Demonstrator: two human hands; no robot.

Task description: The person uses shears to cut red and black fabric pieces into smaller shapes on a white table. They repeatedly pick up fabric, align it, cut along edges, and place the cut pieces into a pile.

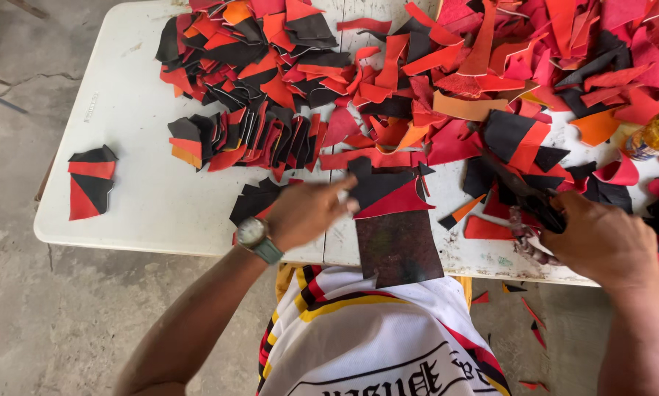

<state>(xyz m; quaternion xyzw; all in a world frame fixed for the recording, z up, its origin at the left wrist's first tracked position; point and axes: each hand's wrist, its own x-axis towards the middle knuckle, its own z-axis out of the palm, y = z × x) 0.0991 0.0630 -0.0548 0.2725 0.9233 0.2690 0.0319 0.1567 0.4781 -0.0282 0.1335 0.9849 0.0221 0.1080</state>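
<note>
Dark board (399, 246): at 6 o'clock, flat on the counter (146, 198), its near edge overhanging.
Left hand (311, 213): fingers together, pressing a red-and-black piece (392, 192) at the board's far edge.
Right hand (601, 242): at 4 o'clock, closed round the scissors (524, 202), blades pointing to 10 o'clock.
Piece, handling: judged light, thin and floppy, probably slick-faced; best pinched at an edge.
Small stack (89, 182): at 9 o'clock, well apart.
Scrap heap (417, 73): from 11 to 2 o'clock, red, orange and black.

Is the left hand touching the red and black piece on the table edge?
Touching. The head view shows the left hand with its fingertips resting on the red and black piece, no gap between them.
</note>
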